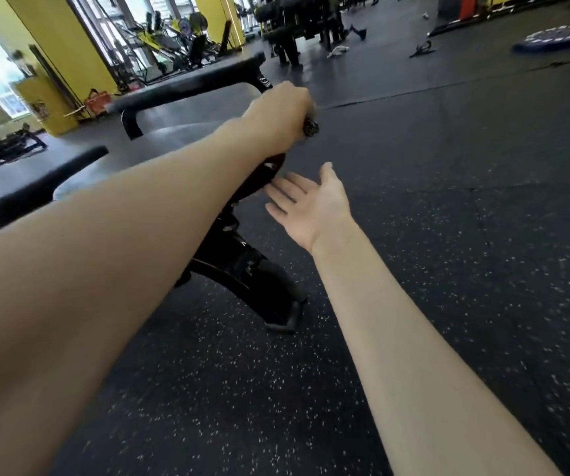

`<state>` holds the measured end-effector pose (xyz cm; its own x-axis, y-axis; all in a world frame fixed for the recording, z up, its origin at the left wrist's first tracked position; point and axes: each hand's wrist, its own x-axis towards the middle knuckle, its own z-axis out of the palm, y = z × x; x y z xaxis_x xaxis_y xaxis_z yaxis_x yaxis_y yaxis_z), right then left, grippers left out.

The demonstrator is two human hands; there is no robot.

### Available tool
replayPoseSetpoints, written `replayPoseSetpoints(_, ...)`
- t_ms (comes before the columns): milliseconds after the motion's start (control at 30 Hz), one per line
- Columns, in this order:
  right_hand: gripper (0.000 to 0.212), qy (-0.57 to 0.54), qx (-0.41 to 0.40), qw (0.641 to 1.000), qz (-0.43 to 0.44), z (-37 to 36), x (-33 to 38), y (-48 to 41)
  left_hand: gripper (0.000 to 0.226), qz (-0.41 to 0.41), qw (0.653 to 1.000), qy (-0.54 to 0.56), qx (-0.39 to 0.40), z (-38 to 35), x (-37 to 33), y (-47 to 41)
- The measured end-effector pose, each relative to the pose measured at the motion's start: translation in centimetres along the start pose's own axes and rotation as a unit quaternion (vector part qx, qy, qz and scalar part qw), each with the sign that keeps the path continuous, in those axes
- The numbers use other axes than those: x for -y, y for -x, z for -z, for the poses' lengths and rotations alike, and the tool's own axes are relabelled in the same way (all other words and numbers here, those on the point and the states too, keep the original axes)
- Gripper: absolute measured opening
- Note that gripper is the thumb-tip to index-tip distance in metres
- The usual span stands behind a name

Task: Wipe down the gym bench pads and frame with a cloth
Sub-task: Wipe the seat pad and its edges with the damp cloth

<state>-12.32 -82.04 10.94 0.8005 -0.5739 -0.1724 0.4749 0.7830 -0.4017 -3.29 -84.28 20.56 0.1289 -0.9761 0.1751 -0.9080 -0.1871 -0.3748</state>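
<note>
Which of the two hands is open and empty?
The right hand, beside the bench frame: palm up, fingers straight. The left hand above it curls round a small dark object.

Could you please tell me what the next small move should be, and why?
Probably bring the left hand, which grips what looks like the cloth, down onto the frame; the open right hand hovers beside it, holding nothing.

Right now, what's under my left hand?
A small patterned bit pokes out beneath the left hand, with the black bench frame lower down. Whatever else the hand grips is hidden.
</note>
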Motion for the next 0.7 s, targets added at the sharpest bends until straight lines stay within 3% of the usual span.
replayPoseSetpoints(133,0.074,-0.068,0.005,0.998,-0.017,0.1,-0.1,0.0,0.016,-0.063,0.978,-0.145,0.133,0.2,-0.9,0.3)
replayPoseSetpoints(367,0.074,-0.182,0.018,0.983,-0.027,-0.5,-1.0,0.9,0.018,-0.153,0.946,-0.271,0.088,-1.8,-1.6,3.4)
replayPoseSetpoints(700,0.072,-0.192,0.007,0.980,-0.045,-0.6,-1.3,0.9,0.018,-0.117,0.969,-0.210,0.052,-1.4,-0.9,8.2)
